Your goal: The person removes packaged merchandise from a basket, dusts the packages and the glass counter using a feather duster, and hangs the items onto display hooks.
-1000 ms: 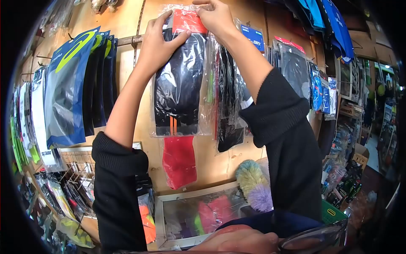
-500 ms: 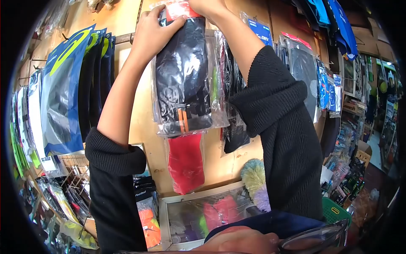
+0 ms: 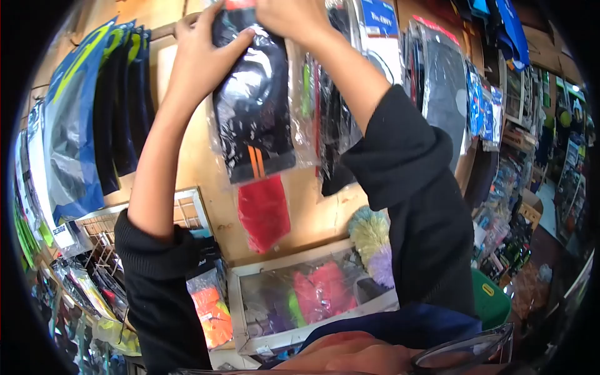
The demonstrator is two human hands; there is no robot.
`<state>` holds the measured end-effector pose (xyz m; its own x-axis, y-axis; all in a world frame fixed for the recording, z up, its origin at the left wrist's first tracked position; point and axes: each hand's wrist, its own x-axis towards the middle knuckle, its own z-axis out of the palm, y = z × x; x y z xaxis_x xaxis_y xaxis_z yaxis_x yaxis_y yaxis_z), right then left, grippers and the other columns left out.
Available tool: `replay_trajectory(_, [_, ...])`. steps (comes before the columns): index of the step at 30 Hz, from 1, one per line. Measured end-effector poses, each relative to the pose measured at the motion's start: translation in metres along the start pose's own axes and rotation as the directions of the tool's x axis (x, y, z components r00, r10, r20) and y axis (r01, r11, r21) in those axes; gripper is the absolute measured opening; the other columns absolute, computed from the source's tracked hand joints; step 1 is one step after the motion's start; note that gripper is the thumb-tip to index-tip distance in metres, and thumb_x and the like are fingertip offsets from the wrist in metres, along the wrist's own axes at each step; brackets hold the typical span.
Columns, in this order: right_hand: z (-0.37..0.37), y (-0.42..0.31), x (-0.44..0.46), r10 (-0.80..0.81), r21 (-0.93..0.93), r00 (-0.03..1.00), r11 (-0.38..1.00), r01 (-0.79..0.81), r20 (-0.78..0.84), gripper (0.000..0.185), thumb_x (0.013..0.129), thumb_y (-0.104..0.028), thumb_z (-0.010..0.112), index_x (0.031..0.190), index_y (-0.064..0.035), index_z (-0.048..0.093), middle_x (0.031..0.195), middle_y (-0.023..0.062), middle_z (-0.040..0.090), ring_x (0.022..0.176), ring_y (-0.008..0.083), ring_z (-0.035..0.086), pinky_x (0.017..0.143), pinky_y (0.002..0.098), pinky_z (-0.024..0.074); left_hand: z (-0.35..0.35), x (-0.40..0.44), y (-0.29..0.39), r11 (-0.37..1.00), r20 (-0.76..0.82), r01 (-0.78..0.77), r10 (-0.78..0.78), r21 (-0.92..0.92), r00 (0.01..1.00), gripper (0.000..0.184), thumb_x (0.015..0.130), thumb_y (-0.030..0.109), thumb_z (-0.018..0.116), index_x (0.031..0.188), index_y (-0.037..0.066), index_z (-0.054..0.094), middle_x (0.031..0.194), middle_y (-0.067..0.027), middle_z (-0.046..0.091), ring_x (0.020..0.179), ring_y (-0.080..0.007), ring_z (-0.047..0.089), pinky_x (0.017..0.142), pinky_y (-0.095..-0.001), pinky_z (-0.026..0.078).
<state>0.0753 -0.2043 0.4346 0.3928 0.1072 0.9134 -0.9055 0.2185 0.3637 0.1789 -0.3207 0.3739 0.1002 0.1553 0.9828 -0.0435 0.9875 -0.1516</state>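
In the head view, clear plastic packs of black socks (image 3: 253, 119) with two orange stripes hang against the wooden wall. My left hand (image 3: 203, 53) grips the upper left side of the front pack, its thumb across the front and its fingers partly behind. At the top right corner, my right hand (image 3: 294, 19) is closed at the pack's red header, with its fingertips mostly hidden and cut off by the frame. Below the black pack, a red sock pack (image 3: 264, 212) sticks out behind it.
Blue-and-black packs (image 3: 75, 119) hang on hooks at the left. At the right hang grey packs (image 3: 444, 94) and a blue-labelled pack (image 3: 379, 17). A framed case (image 3: 312, 294) with pink items stands below, beside a fluffy duster (image 3: 372, 244). A green basket (image 3: 489, 297) sits lower right.
The view has shifted, so the wall goods sit higher and further left. Both hands remain at the top of the black sock pack, the right one now more across its header.
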Motion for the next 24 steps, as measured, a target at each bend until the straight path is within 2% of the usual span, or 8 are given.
replay_trajectory(1, [-0.020, -0.018, -0.017, 0.065, -0.094, 0.992, 0.994, -0.055, 0.112, 0.043, 0.089, -0.027, 0.047, 0.124, -0.0035, 0.055, 0.142, 0.0227, 0.036, 0.133, 0.0400, 0.029, 0.107, 0.0513, 0.0259, -0.002, -0.015, 0.002, 0.996, -0.033, -0.094, 0.094, 0.003, 0.995, 0.060, 0.078, 0.036, 0.073, 0.131, 0.016, 0.053, 0.122, -0.0242, 0.050, 0.121, -0.0358, 0.045, 0.096, -0.0401, 0.042])
replay_trajectory(3, [-0.039, -0.031, -0.073, -0.197, -0.197, 0.976, 0.964, 0.176, -0.097, 0.027, 0.082, -0.019, 0.061, 0.108, -0.0113, 0.064, 0.110, 0.0143, 0.062, 0.102, 0.0312, 0.056, 0.086, 0.0532, 0.0416, -0.022, -0.051, 0.023, 0.992, 0.028, -0.126, 0.126, 0.009, 0.992, 0.059, 0.074, 0.029, 0.074, 0.127, 0.010, 0.055, 0.133, -0.0294, 0.039, 0.120, -0.0412, 0.043, 0.101, -0.0429, 0.036])
replay_trajectory(4, [-0.036, -0.028, -0.102, -0.217, -0.084, 0.976, 0.972, 0.218, 0.019, 0.035, 0.079, -0.030, 0.060, 0.111, -0.0164, 0.064, 0.128, 0.0150, 0.052, 0.121, 0.0431, 0.040, 0.096, 0.0670, 0.0257, -0.032, -0.071, 0.030, 0.980, 0.086, -0.165, 0.156, 0.109, 0.984, 0.057, 0.074, 0.028, 0.073, 0.126, 0.011, 0.055, 0.135, -0.0276, 0.038, 0.122, -0.0412, 0.041, 0.102, -0.0447, 0.034])
replay_trajectory(8, [-0.137, -0.086, -0.231, -0.053, 0.035, 0.823, 0.999, 0.040, 0.566, 0.048, 0.077, -0.030, 0.067, 0.122, -0.0165, 0.058, 0.137, 0.0105, 0.045, 0.127, 0.0336, 0.040, 0.103, 0.0688, 0.0164, -0.085, -0.169, 0.055, 0.935, 0.411, -0.254, 0.137, 0.247, 0.901, 0.052, 0.068, 0.022, 0.073, 0.119, 0.015, 0.061, 0.142, -0.0209, 0.036, 0.125, -0.0394, 0.038, 0.106, -0.0564, 0.025])
replay_trajectory(13, [-0.282, -0.120, -0.338, 0.001, -0.079, 0.674, 0.993, 0.085, 0.739, 0.038, 0.077, -0.026, 0.063, 0.114, -0.0188, 0.063, 0.117, 0.0038, 0.058, 0.115, 0.0262, 0.052, 0.100, 0.0615, 0.0305, -0.149, -0.305, 0.065, 0.905, 0.703, -0.425, 0.299, 0.005, 0.646, 0.037, 0.070, 0.021, 0.066, 0.107, 0.019, 0.066, 0.129, -0.0084, 0.052, 0.117, -0.0321, 0.048, 0.105, -0.0594, 0.023])
replay_trajectory(18, [-0.415, -0.144, -0.427, 0.718, -0.719, 0.613, 0.612, -0.330, 0.330, 0.046, 0.065, -0.005, 0.063, 0.110, -0.0047, 0.060, 0.098, 0.0102, 0.059, 0.092, 0.0304, 0.055, 0.094, 0.0522, 0.0382, -0.167, -0.431, 0.143, 0.719, 0.903, 0.631, -0.010, -0.292, 0.430, 0.034, 0.068, 0.009, 0.067, 0.102, 0.005, 0.066, 0.120, -0.0201, 0.053, 0.103, -0.0356, 0.056, 0.087, -0.0435, 0.046])
replay_trajectory(21, [-0.475, -0.147, -0.462, 0.834, -0.872, 0.550, 0.299, -0.389, 0.041, 0.044, 0.070, -0.002, 0.062, 0.114, -0.0012, 0.059, 0.097, 0.0131, 0.061, 0.089, 0.0335, 0.054, 0.081, 0.0436, 0.0419, -0.107, -0.420, 0.207, 0.404, 0.906, 0.815, 0.273, -0.414, 0.325, 0.052, 0.066, -0.002, 0.065, 0.117, 0.002, 0.057, 0.124, -0.0191, 0.054, 0.107, -0.0334, 0.057, 0.094, -0.0397, 0.044])
replay_trajectory(24, [-0.521, -0.105, -0.451, 0.764, -0.912, 0.626, 0.356, -0.205, 0.157, 0.043, 0.072, -0.001, 0.061, 0.114, -0.0004, 0.058, 0.096, 0.0136, 0.061, 0.084, 0.0338, 0.054, 0.080, 0.0432, 0.0420, -0.064, -0.417, 0.260, 0.111, 0.794, 0.966, 0.595, -0.234, 0.124, 0.050, 0.073, 0.000, 0.065, 0.121, 0.002, 0.055, 0.123, -0.0165, 0.055, 0.107, -0.0303, 0.058, 0.094, -0.0368, 0.044])
